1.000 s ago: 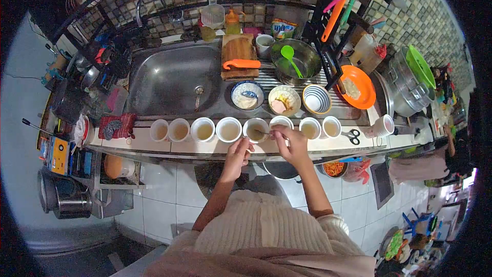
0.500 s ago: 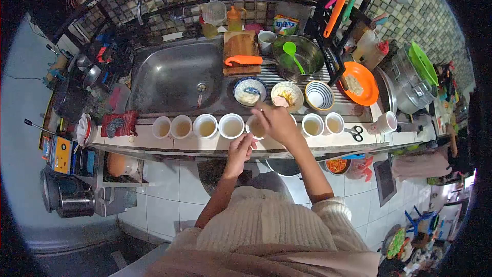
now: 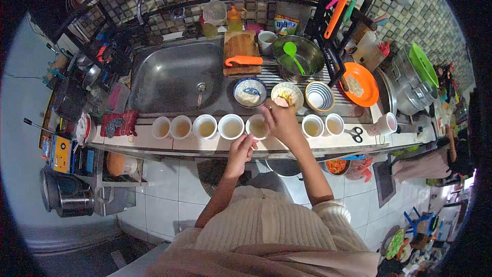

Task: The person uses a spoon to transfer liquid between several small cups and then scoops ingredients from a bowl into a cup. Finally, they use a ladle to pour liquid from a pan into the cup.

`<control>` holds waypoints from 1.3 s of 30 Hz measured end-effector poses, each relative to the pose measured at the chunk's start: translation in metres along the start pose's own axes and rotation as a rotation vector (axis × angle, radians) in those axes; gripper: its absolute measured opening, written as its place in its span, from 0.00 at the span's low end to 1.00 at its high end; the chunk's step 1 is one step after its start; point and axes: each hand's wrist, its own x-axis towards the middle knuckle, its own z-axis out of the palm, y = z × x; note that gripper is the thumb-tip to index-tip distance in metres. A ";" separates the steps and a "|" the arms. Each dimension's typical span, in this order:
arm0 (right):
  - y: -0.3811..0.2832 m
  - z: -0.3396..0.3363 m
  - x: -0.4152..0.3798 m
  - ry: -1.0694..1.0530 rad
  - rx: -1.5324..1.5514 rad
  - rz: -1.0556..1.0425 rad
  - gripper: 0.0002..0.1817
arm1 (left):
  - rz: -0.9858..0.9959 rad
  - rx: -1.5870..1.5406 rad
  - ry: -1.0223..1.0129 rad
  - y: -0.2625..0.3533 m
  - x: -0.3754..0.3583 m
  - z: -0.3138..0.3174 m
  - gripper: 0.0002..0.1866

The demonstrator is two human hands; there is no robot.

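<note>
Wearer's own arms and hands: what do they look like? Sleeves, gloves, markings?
Left hand and right hand: both ungloved. Forearms are bare, with no watch or cable visible on either. The right sleeve is pale beige knit, ending partway down the arm, and matches the ribbed top. Fine markings on the fingers are too small to tell.

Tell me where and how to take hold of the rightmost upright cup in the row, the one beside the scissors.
Grip the cup by its outer wall, just below the rim, best from the front right. It stands upright, open and holding liquid, so probably keep it level. Another cup crowds its left; the scissors lie flat, leaving room.
</note>
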 end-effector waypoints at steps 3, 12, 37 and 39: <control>0.002 -0.002 -0.001 0.002 0.111 -0.004 0.08 | 0.004 -0.014 -0.006 0.003 -0.002 0.002 0.12; 0.004 -0.007 -0.010 -0.073 0.096 -0.070 0.10 | 0.004 0.020 0.029 0.002 -0.001 0.004 0.13; 0.000 -0.009 -0.017 -0.232 0.128 -0.147 0.09 | 0.032 0.005 0.080 0.003 -0.004 0.008 0.13; 0.002 -0.007 -0.016 -0.153 0.098 -0.140 0.09 | 0.045 0.014 0.081 0.002 -0.004 0.007 0.13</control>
